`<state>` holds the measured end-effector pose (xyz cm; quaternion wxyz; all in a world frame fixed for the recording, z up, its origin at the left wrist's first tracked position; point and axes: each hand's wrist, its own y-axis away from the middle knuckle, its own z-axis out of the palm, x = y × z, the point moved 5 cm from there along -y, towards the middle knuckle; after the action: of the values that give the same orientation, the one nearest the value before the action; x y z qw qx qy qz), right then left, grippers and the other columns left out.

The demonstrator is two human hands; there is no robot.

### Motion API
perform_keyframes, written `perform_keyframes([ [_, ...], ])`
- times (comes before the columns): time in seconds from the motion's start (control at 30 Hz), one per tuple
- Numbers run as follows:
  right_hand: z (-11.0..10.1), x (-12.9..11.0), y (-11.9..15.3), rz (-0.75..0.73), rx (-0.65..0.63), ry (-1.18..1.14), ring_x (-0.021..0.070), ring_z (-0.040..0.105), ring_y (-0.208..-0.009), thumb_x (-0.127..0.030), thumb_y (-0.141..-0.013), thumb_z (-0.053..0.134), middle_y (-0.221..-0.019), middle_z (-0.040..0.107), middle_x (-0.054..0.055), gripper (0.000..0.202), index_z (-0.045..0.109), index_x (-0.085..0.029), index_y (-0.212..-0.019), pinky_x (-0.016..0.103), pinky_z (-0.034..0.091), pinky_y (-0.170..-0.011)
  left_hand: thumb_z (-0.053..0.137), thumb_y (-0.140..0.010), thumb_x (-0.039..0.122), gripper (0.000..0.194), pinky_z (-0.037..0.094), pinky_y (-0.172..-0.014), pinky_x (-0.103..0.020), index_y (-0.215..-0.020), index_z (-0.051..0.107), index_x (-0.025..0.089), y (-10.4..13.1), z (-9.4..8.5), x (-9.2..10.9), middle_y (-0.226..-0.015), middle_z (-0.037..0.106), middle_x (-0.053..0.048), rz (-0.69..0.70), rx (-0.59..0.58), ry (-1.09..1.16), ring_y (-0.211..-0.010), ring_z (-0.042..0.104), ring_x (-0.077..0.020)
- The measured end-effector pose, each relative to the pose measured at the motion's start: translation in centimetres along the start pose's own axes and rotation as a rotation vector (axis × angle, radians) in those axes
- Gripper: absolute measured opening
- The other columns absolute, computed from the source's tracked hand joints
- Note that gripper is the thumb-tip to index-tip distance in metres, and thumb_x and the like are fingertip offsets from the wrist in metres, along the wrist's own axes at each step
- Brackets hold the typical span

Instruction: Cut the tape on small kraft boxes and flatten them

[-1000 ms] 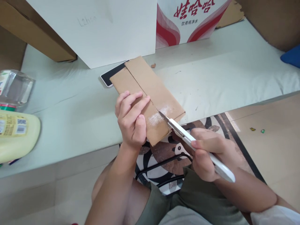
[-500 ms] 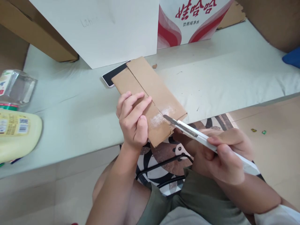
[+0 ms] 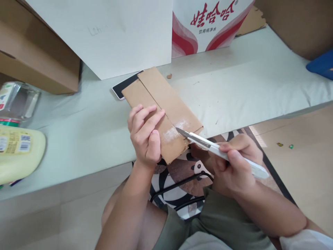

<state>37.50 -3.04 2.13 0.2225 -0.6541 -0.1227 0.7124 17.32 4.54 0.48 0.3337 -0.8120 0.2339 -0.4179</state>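
Observation:
A flattened brown cardboard box [image 3: 166, 97] lies on the pale table [image 3: 234, 80], its near end jutting over the table's front edge. Clear tape covers the seam at that end. My left hand [image 3: 145, 135] presses flat on the cardboard's left half, fingers spread on top. My right hand [image 3: 234, 166] grips a white utility knife [image 3: 221, 151] like a pen. Its blade tip touches the taped seam near the cardboard's near-right corner.
A phone [image 3: 125, 85] lies partly under the cardboard's far end. Behind stand a white board [image 3: 109, 31], a red-and-white printed carton [image 3: 205, 24] and a brown box [image 3: 33, 59]. A yellow bottle [image 3: 18, 151] and a clear bottle [image 3: 15, 100] lie left. A blue object [image 3: 321, 64] sits far right.
My right hand shifted its grip on the knife and flattened its angle; the blade stays at the taped seam. My left hand has kept its hold on the cardboard.

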Motion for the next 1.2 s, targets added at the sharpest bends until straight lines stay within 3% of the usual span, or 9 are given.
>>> perform_keyframes([
  [0.1,0.1,0.5,-0.4,-0.045,-0.031,-0.042,0.0085,0.036,-0.032,-0.03,-0.102,0.061,-0.051,0.045,-0.01,0.004,0.059,-0.027,-0.1,0.022,0.034,-0.03,0.038,-0.1,0.029,0.047,0.035,-0.127,-0.058,-0.126,0.076,0.027,0.0,0.1,0.0,-0.133,0.071,-0.007,-0.01,-0.005,-0.021,-0.137,0.056,-0.0321],
  [0.2,-0.1,1.2,-0.4,-0.109,0.02,0.036,0.0098,0.045,-0.039,-0.032,-0.1,0.066,-0.058,0.052,-0.009,0.017,0.061,-0.028,-0.116,0.024,0.046,-0.039,0.039,-0.101,0.03,0.046,0.036,-0.126,-0.058,-0.126,0.076,0.027,0.0,0.1,0.0,-0.133,0.071,-0.006,-0.003,0.006,-0.012,-0.136,0.056,-0.032],
  [0.33,-0.4,2.1,-0.1,-0.151,0.087,0.356,0.0187,0.069,-0.074,-0.041,-0.106,0.054,-0.088,0.067,0.004,0.022,0.063,-0.029,-0.122,0.035,0.063,-0.065,0.039,-0.101,0.033,0.045,0.037,-0.125,-0.057,-0.127,0.076,0.028,-0.1,0.1,-0.1,-0.133,0.071,-0.006,0.024,0.007,-0.003,-0.135,0.056,-0.0317],
  [0.4,-0.3,2.0,-0.1,-0.253,0.105,0.471,0.024,0.073,-0.094,-0.048,-0.106,0.05,-0.099,0.068,0.008,0.026,0.064,-0.03,-0.117,0.044,0.066,-0.081,0.037,-0.102,0.035,0.046,0.038,-0.124,-0.056,-0.126,0.076,0.027,-0.1,0.1,-0.1,-0.132,0.071,-0.007,0.025,0.005,-0.02,-0.134,0.057,-0.0318],
  [0.47,0.2,1.8,-0.3,-0.368,0.11,0.465,0.0259,0.074,-0.099,-0.049,-0.107,0.048,-0.099,0.069,0.008,0.027,0.063,-0.03,-0.117,0.05,0.066,-0.091,0.037,-0.102,0.035,0.047,0.039,-0.124,-0.056,-0.125,0.076,0.027,-0.2,0.1,0.0,-0.131,0.071,-0.007,0.025,0.005,-0.032,-0.133,0.058,-0.0316],
  [0.63,1.1,1.1,-0.7,-0.505,0.123,0.384,0.0229,0.078,-0.087,-0.046,-0.108,0.048,-0.093,0.073,0.004,0.026,0.064,-0.027,-0.116,0.043,0.068,-0.079,0.036,-0.102,0.036,0.048,0.039,-0.123,-0.055,-0.124,0.077,0.026,-0.1,0.0,0.2,-0.13,0.072,-0.008,0.017,0.0,-0.045,-0.134,0.057,-0.0317],
  [0.83,1.0,0.7,-0.6,-0.505,0.124,0.315,0.0236,0.078,-0.087,-0.041,-0.106,0.055,-0.095,0.075,0.007,0.025,0.069,-0.022,-0.116,0.041,0.063,-0.074,0.038,-0.101,0.03,0.045,0.039,-0.123,-0.053,-0.124,0.076,0.026,-0.2,0.0,0.2,-0.13,0.072,-0.007,0.028,0.02,-0.017,-0.134,0.058,-0.0306],
  [1.0,1.0,1.0,-0.4,-0.524,0.15,0.304,0.0226,0.077,-0.087,-0.042,-0.106,0.055,-0.094,0.075,0.005,0.024,0.068,-0.025,-0.118,0.039,0.063,-0.07,0.037,-0.098,0.029,0.049,0.036,-0.126,-0.054,-0.138,0.066,0.023,-0.2,0.0,0.3,-0.134,0.071,-0.008,-0.001,-0.019,-0.019,-0.135,0.059,-0.0305],
  [1.2,0.9,2.0,-0.5,-0.457,0.063,0.344,0.021,0.078,-0.091,-0.04,-0.107,0.054,-0.098,0.075,0.004,0.022,0.064,-0.026,-0.12,0.037,0.065,-0.075,0.037,-0.097,0.032,0.045,0.036,-0.126,-0.056,-0.131,0.064,0.024,-0.2,0.2,0.2,-0.131,0.071,-0.007,-0.039,-0.021,-0.006,-0.135,0.059,-0.0304],
])
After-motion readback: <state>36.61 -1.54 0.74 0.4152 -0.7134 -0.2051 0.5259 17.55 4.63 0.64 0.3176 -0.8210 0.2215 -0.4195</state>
